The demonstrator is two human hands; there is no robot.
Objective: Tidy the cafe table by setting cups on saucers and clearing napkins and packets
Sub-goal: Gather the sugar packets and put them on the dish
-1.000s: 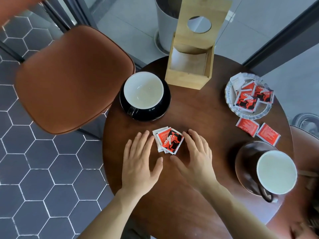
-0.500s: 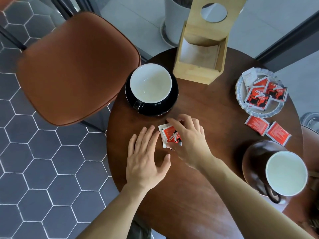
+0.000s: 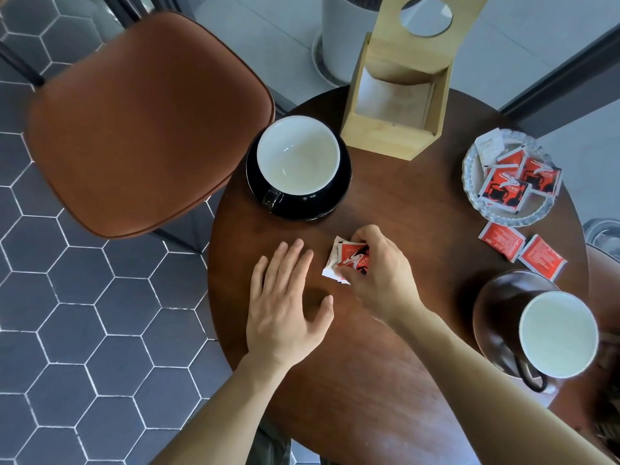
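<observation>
A small stack of red-and-white packets (image 3: 347, 261) lies mid-table, and my right hand (image 3: 379, 273) pinches it between thumb and fingers. My left hand (image 3: 285, 307) rests flat and open on the wood just left of the stack. A black cup with a white inside (image 3: 298, 162) stands on a black saucer (image 3: 339, 196) at the back left. A brown cup (image 3: 557, 333) sits on a brown saucer (image 3: 493, 297) at the right edge. Two red packets (image 3: 521, 246) lie loose near a glass dish (image 3: 469, 172) that holds several more.
A wooden napkin holder (image 3: 392, 129) stands at the table's far edge. A brown padded chair (image 3: 144, 119) is close on the left. The round table (image 3: 385, 380) drops off to hexagon floor tiles on the left.
My right hand moved onto the packet stack and closed its fingers around it. My left hand stayed flat beside it. The view shifted slightly forward.
</observation>
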